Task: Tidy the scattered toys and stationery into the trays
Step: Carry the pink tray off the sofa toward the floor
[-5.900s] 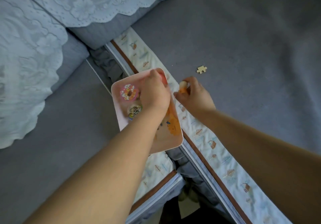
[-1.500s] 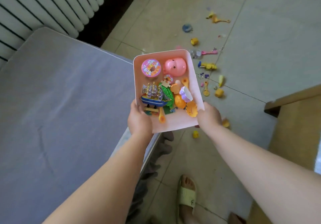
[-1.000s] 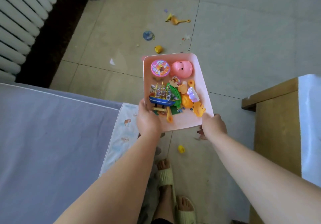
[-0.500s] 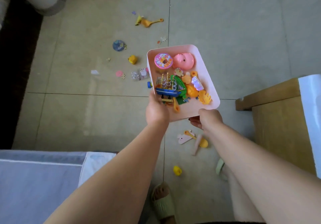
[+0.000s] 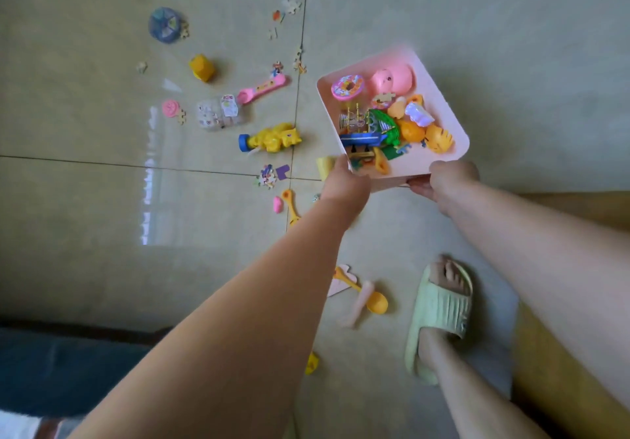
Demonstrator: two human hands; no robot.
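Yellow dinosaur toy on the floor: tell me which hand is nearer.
Left. The left hand grips the pink tray just right of the yellow dinosaur toy; the right hand is farther right.

A pink tray (image 5: 450,111) was held above the tiled floor, tilted, and was filled with a pink pig (image 5: 392,79), a sprinkled doughnut (image 5: 347,87), a blue toy ship (image 5: 361,131) and orange pieces. On the floor to its left were scattered a yellow toy animal (image 5: 272,138), a pink spoon (image 5: 260,88), a yellow block (image 5: 201,67), puzzle pieces (image 5: 267,176) and an orange spoon (image 5: 370,297).
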